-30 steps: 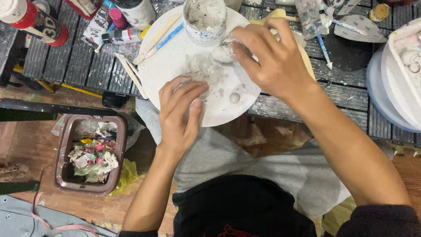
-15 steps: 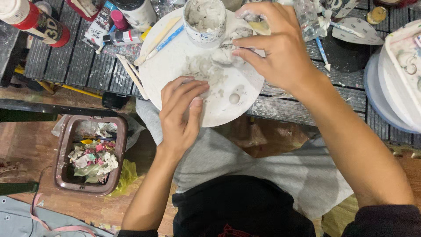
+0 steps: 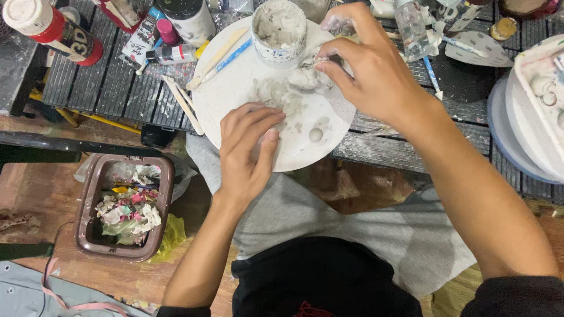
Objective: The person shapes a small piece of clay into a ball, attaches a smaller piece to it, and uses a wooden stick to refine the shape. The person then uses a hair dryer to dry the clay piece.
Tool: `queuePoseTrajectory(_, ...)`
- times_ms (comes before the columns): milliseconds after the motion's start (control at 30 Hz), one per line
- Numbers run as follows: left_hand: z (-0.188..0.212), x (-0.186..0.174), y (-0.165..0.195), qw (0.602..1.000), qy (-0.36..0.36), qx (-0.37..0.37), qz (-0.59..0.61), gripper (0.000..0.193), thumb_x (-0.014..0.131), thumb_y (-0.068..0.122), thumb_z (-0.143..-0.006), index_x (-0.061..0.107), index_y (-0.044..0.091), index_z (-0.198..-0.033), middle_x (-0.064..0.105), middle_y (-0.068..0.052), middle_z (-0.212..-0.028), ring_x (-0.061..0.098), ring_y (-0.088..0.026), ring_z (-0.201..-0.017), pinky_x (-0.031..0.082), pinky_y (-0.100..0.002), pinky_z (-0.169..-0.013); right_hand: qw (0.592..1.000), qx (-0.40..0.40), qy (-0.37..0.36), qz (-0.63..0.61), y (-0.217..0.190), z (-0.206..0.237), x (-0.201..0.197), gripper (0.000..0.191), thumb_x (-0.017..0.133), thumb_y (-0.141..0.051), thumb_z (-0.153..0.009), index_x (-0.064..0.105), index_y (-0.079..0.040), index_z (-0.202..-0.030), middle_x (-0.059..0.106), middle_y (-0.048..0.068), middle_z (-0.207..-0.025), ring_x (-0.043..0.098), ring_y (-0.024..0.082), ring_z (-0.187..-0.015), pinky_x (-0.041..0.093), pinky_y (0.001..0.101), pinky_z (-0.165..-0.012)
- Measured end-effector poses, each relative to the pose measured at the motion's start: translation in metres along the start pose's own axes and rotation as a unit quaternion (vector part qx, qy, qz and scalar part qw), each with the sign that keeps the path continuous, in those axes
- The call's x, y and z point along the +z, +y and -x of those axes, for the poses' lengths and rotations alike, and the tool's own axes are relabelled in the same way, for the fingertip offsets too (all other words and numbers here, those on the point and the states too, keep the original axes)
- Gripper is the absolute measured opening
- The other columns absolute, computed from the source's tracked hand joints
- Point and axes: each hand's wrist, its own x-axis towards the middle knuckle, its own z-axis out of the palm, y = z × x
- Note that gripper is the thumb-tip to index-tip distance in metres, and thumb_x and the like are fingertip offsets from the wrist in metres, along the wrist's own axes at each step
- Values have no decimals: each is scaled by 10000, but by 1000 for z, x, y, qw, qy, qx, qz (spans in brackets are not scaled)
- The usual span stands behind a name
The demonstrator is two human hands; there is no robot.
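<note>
Here's the round white plastic plate, smeared with grey-white paste, hanging over the near edge of the dark slatted wooden desk above the person's grey-trousered lap. On its middle sits a lumpy grey clay-like mass, wet and rough, with a separate knobbly lump just beyond it and a small smooth round blob nearer the plate's front rim.

The left hand lies flat on the plate's near side, fingers long and close together, tips curling onto the grey mass and touching it. The right hand comes in from the right over the plate's far side, thumb and forefinger pinched on a thin stick-like tool whose tip meets the knobbly lump; the other fingers are bunched behind, paste on the knuckles.

At the plate's far rim stands a short round tub, caked inside with pale grey paste. Leaning on the plate's left rim: a flat wooden stick and a blue-and-white patterned stick. Two more pale wooden sticks lie on the desk just left of the plate.

Far left corner of the desk: a red bottle with a white cap. Off the right edge, a stack of round white and blue trays. Down on the floor to the left, a brown rectangular bin full of crumpled, colour-stained tissue
</note>
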Motion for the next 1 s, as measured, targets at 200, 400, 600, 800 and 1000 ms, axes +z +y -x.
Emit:
queuePoseTrajectory(200, -7, 1, 2, 1000, -6, 8, 5, 220, 698, 45, -979, 716, 28, -1198, 707, -111, -1233, 605, -300, -1257, 419, -417, -1126, 981, 170, -55, -72, -6, -12, -5, 147, 764, -157, -968, 720, -35, -1035, 524, 113, -1371, 626, 299, -1148, 527, 401, -894)
queuePoseTrajectory(400, -20, 11, 2, 1000, -5, 2, 9, 286, 755, 67, -955, 697, 38, -1233, 691, -106, -1267, 606, -300, -1270, 430, -409, -1129, 997, 36, 30, -61, 5, -3, -2, 118, 840, -108, -999, 784, -24, -1060, 586, 134, -1333, 640, 293, -1242, 531, 388, -1079)
queuePoseTrajectory(600, -31, 23, 0, 1000, -8, -7, 13, 368, 777, 86, -944, 667, 39, -1292, 665, -114, -1321, 592, -309, -1297, 437, -415, -1131, 997, 44, 25, -56, 13, 4, 4, 118, 829, -114, -1024, 763, -18, -1040, 597, 133, -1317, 635, 310, -1279, 514, 401, -1088)
queuePoseTrajectory(800, -43, 35, -3, 1000, -5, -17, 22, 410, 783, 101, -938, 652, 40, -1322, 655, -127, -1331, 589, -319, -1299, 446, -420, -1132, 995, 60, 19, -77, 7, -2, 6, 117, 759, -82, -1061, 696, 10, -1094, 583, 146, -1312, 641, 310, -1226, 515, 394, -1067)
queuePoseTrajectory(1000, -43, 36, 3, 999, 20, -23, 34, 508, 830, 138, -954, 618, 73, -1411, 635, -120, -1384, 594, -296, -1325, 465, -399, -1145, 986, 66, 83, -125, -1, 0, -2, 124, 801, -63, -1072, 727, 23, -1122, 650, 121, -1255, 650, 256, -1187, 512, 361, -1048)
